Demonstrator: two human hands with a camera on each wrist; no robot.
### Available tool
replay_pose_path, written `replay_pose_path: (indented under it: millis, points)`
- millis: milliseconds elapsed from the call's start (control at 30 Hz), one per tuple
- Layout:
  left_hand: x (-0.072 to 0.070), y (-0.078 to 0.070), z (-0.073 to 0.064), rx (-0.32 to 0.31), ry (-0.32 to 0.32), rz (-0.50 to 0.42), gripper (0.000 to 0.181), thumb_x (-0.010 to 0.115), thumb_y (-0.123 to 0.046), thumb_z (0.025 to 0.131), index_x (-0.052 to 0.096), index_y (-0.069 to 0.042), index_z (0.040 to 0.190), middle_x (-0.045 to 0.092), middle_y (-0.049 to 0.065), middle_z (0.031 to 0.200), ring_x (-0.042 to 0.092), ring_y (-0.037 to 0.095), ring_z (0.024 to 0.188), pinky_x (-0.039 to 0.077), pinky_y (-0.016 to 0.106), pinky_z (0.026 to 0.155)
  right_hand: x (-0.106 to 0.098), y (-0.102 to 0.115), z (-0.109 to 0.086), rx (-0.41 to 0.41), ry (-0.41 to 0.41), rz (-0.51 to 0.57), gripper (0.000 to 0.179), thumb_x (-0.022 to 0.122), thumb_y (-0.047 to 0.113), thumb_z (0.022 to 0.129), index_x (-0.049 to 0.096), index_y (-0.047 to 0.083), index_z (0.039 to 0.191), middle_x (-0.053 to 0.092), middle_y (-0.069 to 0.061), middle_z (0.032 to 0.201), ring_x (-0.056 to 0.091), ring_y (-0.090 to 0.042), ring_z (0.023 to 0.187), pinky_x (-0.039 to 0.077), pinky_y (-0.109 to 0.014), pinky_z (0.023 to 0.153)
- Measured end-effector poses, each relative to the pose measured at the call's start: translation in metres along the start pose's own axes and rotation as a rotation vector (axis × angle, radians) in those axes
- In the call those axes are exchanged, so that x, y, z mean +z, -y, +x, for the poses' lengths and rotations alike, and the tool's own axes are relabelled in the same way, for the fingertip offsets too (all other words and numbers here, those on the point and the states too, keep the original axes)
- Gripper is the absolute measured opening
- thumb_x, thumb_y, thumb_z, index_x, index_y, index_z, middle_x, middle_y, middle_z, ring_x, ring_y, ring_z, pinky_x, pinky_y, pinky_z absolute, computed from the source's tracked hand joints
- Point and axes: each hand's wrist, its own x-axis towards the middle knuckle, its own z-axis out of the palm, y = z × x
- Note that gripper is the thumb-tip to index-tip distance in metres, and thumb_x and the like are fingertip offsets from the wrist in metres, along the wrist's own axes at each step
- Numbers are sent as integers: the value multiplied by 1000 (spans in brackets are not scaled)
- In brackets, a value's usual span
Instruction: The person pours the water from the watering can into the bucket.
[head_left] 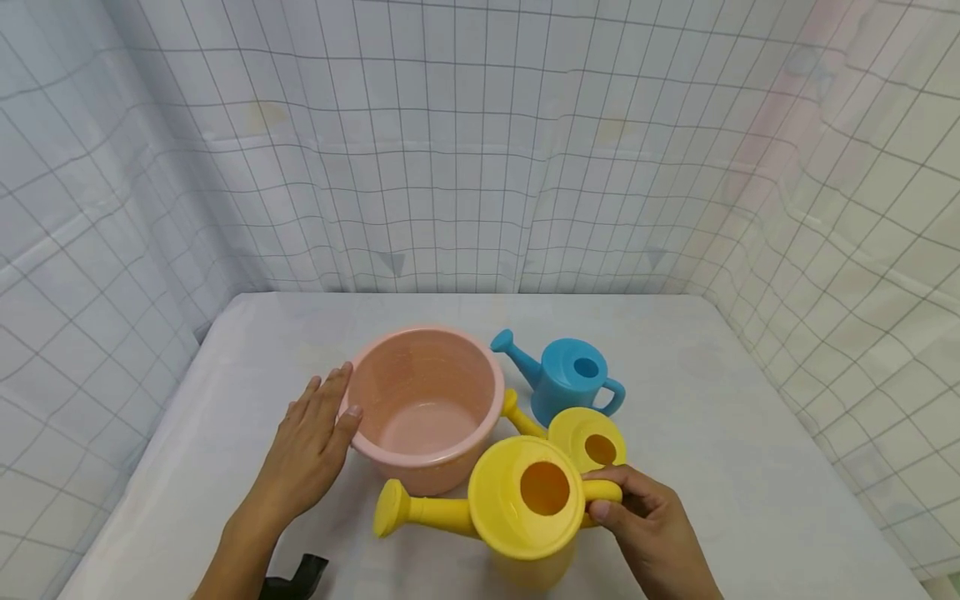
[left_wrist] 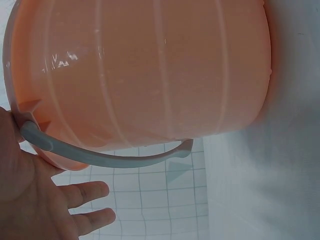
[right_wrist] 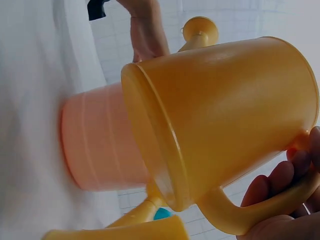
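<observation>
My right hand (head_left: 654, 527) grips the handle of a yellow watering can (head_left: 517, 508), which is raised off the table with its spout pointing left. In the right wrist view the fingers curl round the handle of that can (right_wrist: 225, 115). At the left rim of a pink bucket (head_left: 427, 463) lies my left hand (head_left: 311, 450), its fingers extended against the edge. The left wrist view shows the bucket's side (left_wrist: 150, 70), its grey handle (left_wrist: 110, 159) hanging down, and the spread fingers of the left hand (left_wrist: 40, 200). The bucket's visible inside holds nothing.
A second yellow watering can (head_left: 588, 429) stands behind the held one, partly hidden by it. Further back is a blue watering can (head_left: 572, 375), right of the bucket. A black object (head_left: 296, 579) shows at the lower left. Gridded white curtains (head_left: 465, 150) surround the white table (head_left: 735, 433).
</observation>
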Motion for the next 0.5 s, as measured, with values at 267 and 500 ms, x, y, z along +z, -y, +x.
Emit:
replay_pose_path:
  millis: [267, 500]
  points:
    - [0, -1, 0, -12, -1, 0, 57, 32, -42, 101, 14, -25, 153, 24, 13, 157, 13, 41, 145, 11, 70, 108, -8, 22, 14, -59, 6, -51, 26, 44, -4, 96, 59, -2, 118, 62, 2, 109, 58, -10, 96, 53, -24, 83]
    - [1, -1, 0, -23, -2, 5, 58, 33, -44, 101, 16, -25, 152, 25, 12, 157, 14, 41, 145, 12, 69, 109, -17, 37, 30, -199, 59, -46, 30, 44, -7, 95, 62, 5, 116, 64, 2, 106, 58, -11, 95, 52, -23, 85]
